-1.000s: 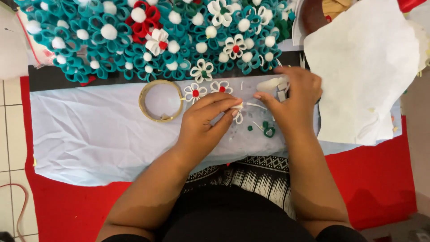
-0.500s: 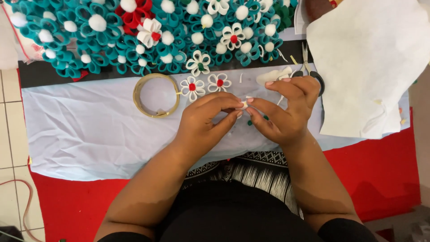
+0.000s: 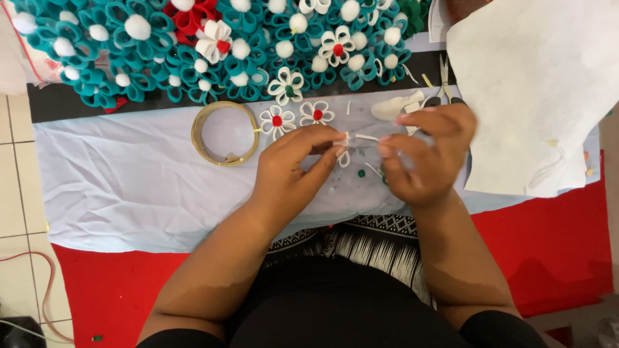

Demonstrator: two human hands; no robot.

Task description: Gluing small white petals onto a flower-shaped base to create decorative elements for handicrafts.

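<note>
White strip [image 3: 362, 137] of thin craft material sat pinched between both hands above the pale cloth [image 3: 129, 187]. The left hand [image 3: 293, 171] pressed thumb and fingertips on one end; the right hand [image 3: 425, 154] pinched the other. A tape ring [image 3: 224, 133] and two small white flowers [image 3: 296, 117] lay just beyond.

tape ring [image 3: 225, 133] left of both hands, flowers [image 3: 193, 45] behind, felt sheet [image 3: 541, 84] right
</note>
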